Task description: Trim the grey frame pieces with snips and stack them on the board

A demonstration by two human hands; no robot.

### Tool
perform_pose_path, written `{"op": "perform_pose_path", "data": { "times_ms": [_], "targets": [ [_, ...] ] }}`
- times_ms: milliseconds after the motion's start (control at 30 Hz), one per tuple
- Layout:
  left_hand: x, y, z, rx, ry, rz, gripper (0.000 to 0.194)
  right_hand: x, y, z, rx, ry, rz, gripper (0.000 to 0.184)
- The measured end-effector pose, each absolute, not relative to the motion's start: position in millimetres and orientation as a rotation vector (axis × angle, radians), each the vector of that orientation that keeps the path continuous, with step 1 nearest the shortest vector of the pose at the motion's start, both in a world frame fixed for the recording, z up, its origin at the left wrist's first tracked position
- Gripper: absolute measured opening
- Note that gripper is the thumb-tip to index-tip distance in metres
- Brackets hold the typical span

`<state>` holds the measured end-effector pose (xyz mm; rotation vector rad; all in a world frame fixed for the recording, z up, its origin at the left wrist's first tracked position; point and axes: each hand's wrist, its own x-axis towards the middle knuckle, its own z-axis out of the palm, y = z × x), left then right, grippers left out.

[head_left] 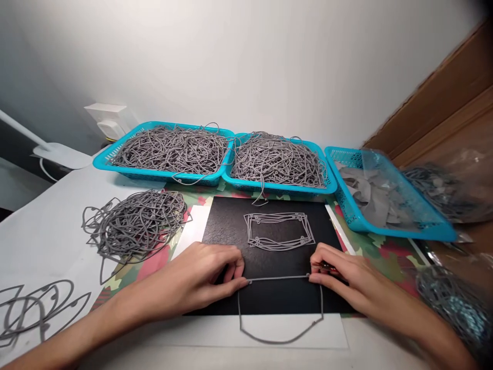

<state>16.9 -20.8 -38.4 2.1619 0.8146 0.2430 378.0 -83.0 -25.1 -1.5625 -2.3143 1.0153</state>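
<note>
A thin grey rubber gasket (280, 341), a loop with small tabs, is stretched between my hands. My left hand (210, 272) pinches its upper left corner between thumb and fingers. At the upper right corner, my right hand (346, 272) pinches it the same way. A small red bit shows behind the right fingers; I cannot make out what it is. The gasket's top side is pulled nearly straight, while its lower side sags past the front edge of the black board (227, 226). Farther back on the board lies a neat stack of similar rectangular gaskets (281, 245).
Two blue baskets (154, 176) heaped with grey gaskets stand against the wall. A third blue basket (404, 234) at right holds grey scraps. A gasket pile (142, 221) lies at left, with several loose gaskets (34, 308) nearer me. Plastic bags (454, 303) and cardboard (442, 87) are at right.
</note>
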Motion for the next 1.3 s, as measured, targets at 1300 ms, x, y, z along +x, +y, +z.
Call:
{"op": "perform_pose_path", "data": {
  "times_ms": [1300],
  "targets": [
    [13.9,-33.3,-37.8,2.249,0.942,0.559,0.009,377.1,-79.9,-38.0,-1.657,-1.88,1.076,0.028]
  ]
}}
